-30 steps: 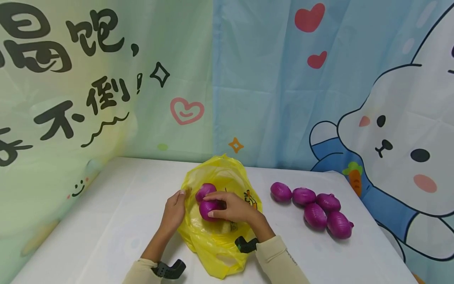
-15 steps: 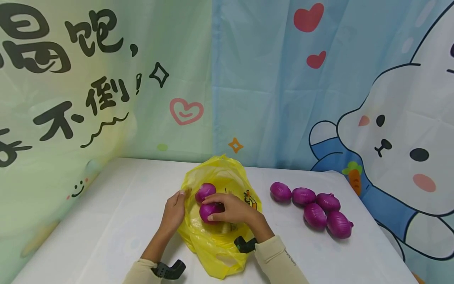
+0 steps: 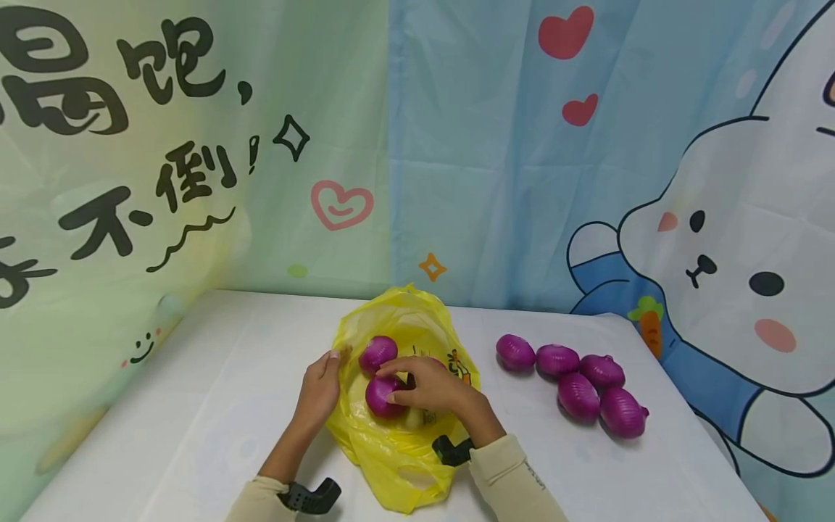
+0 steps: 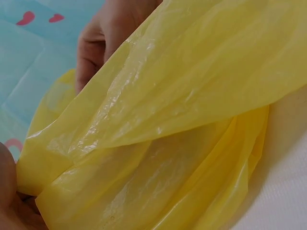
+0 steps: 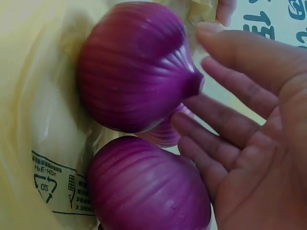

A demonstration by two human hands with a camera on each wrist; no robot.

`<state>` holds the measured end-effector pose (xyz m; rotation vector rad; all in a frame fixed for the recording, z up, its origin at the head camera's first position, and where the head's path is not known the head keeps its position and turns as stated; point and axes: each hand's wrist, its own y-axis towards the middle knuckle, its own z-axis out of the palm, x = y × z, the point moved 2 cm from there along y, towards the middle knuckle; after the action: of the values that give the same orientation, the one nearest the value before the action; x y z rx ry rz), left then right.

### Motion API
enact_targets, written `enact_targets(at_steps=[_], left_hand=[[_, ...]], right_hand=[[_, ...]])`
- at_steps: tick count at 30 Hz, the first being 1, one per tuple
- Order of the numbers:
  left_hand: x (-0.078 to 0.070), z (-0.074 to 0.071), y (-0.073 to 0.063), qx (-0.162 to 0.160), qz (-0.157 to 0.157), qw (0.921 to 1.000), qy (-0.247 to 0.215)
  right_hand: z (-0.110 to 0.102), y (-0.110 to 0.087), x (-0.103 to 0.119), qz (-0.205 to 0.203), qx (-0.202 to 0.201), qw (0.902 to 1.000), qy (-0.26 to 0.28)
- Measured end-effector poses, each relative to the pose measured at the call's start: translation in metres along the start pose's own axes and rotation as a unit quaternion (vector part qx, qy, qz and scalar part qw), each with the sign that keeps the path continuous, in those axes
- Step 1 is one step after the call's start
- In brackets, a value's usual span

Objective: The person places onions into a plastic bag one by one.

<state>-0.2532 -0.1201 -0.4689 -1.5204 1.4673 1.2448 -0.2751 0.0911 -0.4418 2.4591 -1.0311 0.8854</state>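
1. The near onion (image 3: 383,398), purple and glossy, lies inside the yellow bag (image 3: 386,464), by the right thumb. Its rounded sides look prone to rolling, so an off-centre nudge could send it sideways into the loose plastic.
2. The right wrist view shows three crowded onions (image 5: 148,187) in the bag. Shifting one could shove its neighbours, since there seems to be little slack between them.
3. The right hand (image 3: 427,384) reaches in with a wide grip: its fingers are spread, not wrapped around anything. Whether a fingertip touches the near onion, I cannot tell for sure. Lifting with so loose a hold could drop it.
4. The black wrist camera (image 3: 453,450) on that arm sits over the bag's lower right side. A quick withdrawal could catch it on the film and drag the bag along.
5. The bag itself looks thin and limp, its mouth gaping. It could fold over the onions if its edge lost support.
6. The left hand (image 3: 321,388) gives that support, its grip narrow, pinching the bag's left edge. Too hard a pull might tear the plastic; a slackened pinch might let the mouth sag.
7. Five loose onions (image 3: 578,397) sit to the right on the white bench (image 3: 163,406), close together. A knock from the right forearm could scatter them toward the bench's side edge.
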Motion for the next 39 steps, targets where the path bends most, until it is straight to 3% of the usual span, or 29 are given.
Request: enact_targets(at_steps=[13, 25, 30, 36, 39], left_hand=[[0.001, 0.0, 0.0, -0.002, -0.003, 1.0, -0.005], [0.001, 0.0, 0.0, -0.002, -0.011, 0.9999, 0.008], [0.001, -0.001, 0.0, -0.001, -0.008, 0.9999, 0.008], [0.001, -0.001, -0.001, -0.004, 0.001, 0.9999, 0.013], [0.0, -0.002, -0.001, -0.005, 0.003, 0.9999, 0.013]], right_hand=[[-0.012, -0.013, -0.004, -0.012, -0.057, 0.9927, 0.105], [-0.046, -0.038, -0.016, -0.051, -0.133, 0.9646, 0.222], [-0.057, -0.048, -0.026, -0.041, -0.183, 0.9557, 0.227], [-0.075, -0.064, -0.022, -0.01, -0.252, 0.9477, 0.195], [-0.079, -0.07, -0.031, 0.002, -0.287, 0.9403, 0.182]])
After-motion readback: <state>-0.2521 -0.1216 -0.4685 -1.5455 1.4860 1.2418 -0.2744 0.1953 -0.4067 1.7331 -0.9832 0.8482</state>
